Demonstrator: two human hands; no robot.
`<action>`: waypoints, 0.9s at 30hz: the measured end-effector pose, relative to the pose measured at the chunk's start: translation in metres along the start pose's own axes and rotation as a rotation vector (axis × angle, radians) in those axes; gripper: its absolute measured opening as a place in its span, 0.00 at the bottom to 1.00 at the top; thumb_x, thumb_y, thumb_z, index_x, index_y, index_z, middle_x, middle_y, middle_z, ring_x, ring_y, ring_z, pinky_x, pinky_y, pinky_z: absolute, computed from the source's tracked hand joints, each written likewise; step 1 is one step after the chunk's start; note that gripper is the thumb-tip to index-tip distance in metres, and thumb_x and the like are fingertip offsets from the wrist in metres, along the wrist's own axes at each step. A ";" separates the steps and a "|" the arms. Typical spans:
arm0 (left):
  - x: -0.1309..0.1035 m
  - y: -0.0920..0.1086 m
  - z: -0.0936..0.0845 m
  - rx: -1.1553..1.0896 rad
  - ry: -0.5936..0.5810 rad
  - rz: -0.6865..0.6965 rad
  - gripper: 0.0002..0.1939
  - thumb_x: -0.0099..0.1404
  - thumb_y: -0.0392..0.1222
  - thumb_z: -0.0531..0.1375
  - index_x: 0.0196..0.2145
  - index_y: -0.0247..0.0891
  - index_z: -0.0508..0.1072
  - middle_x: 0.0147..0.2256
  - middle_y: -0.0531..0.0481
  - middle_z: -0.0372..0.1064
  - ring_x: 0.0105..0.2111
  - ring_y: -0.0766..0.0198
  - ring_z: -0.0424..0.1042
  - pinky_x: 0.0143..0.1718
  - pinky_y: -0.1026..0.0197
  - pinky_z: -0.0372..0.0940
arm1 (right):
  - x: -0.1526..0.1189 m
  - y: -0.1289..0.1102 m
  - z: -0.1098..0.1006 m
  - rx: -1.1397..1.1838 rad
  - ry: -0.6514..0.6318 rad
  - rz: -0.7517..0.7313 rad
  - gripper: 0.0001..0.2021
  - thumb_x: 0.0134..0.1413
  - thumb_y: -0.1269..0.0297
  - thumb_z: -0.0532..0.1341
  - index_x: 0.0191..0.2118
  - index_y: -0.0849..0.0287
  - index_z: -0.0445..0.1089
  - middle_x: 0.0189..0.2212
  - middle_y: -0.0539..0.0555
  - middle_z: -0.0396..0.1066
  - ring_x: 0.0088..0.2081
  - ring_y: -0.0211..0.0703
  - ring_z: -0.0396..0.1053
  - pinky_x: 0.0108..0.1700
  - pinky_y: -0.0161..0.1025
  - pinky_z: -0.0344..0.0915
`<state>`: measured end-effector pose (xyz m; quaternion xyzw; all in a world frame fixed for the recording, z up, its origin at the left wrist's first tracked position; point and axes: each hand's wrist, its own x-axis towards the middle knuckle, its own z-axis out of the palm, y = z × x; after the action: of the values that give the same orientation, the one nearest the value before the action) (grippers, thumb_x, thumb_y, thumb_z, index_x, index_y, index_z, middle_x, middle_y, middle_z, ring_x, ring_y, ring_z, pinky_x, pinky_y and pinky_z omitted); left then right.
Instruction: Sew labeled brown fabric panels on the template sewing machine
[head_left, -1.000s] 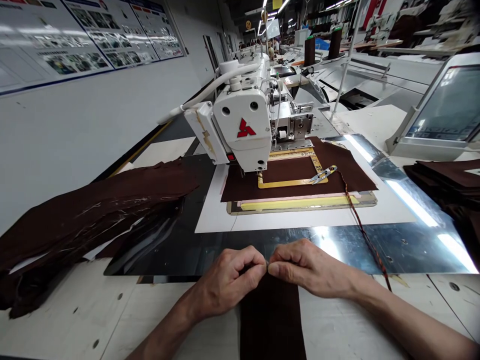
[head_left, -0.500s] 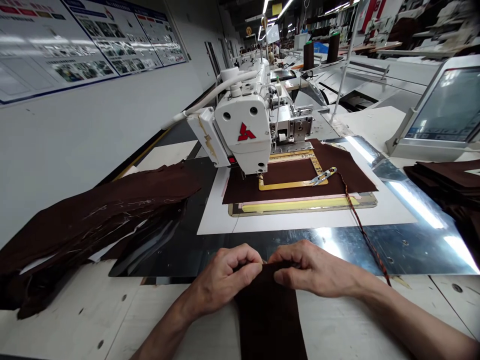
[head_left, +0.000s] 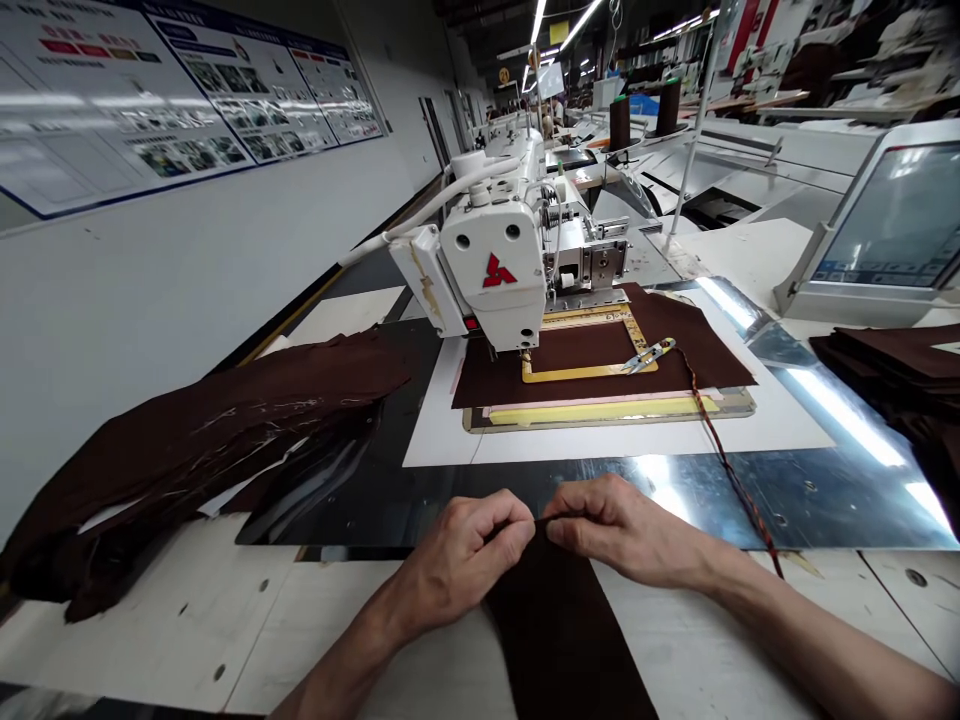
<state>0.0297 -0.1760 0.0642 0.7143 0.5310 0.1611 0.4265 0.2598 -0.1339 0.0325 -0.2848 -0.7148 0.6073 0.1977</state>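
Note:
Between thumb and fingers, my left hand [head_left: 476, 550] pinches the top edge of a dark brown cloth strip [head_left: 566, 630]. Close beside it, my right hand [head_left: 622, 530] pinches the same edge. The strip hangs down from both hands toward the bottom of the view. Beyond them, a white sewing machine head [head_left: 495, 260] stands over a brown fabric panel [head_left: 697, 350]. A yellow frame [head_left: 581, 372] lies on that panel, and small thread snips [head_left: 651, 355] rest on the frame's right corner, tied to a twisted cord [head_left: 724, 460].
A heap of brown fabric [head_left: 202, 410] lies at the left on the metal plate [head_left: 750, 500] and table. More brown pieces [head_left: 892, 370] are stacked at the right, below a screen [head_left: 892, 215]. A thin pole [head_left: 694, 130] rises behind the panel.
My hands have come closer together on the cloth edge, the left moving slightly right. The strip's lower part has swung to the right. The view has shifted slightly.

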 end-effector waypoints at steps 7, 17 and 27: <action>-0.014 -0.001 -0.013 -0.142 0.202 -0.029 0.15 0.73 0.49 0.56 0.34 0.37 0.72 0.26 0.57 0.60 0.26 0.70 0.58 0.27 0.67 0.54 | 0.002 0.014 0.008 0.118 0.029 0.012 0.14 0.68 0.56 0.57 0.33 0.57 0.61 0.26 0.44 0.55 0.27 0.34 0.50 0.27 0.35 0.46; -0.052 -0.032 0.043 -0.230 0.468 -0.162 0.18 0.74 0.48 0.57 0.58 0.41 0.65 0.30 0.55 0.68 0.29 0.66 0.68 0.32 0.64 0.64 | 0.013 -0.013 -0.013 -0.635 -0.007 -0.009 0.08 0.68 0.63 0.55 0.35 0.56 0.65 0.26 0.46 0.64 0.27 0.37 0.58 0.29 0.34 0.52; -0.062 -0.074 0.057 0.482 0.670 0.394 0.21 0.69 0.28 0.59 0.58 0.36 0.71 0.56 0.44 0.71 0.62 0.51 0.63 0.61 0.48 0.63 | 0.035 -0.012 0.009 -1.066 0.224 0.032 0.10 0.70 0.66 0.50 0.39 0.58 0.67 0.30 0.53 0.71 0.28 0.43 0.67 0.30 0.39 0.53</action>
<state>-0.0016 -0.2515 -0.0131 0.7890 0.5161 0.3331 0.0141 0.2255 -0.1197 0.0403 -0.4192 -0.8939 0.1298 0.0916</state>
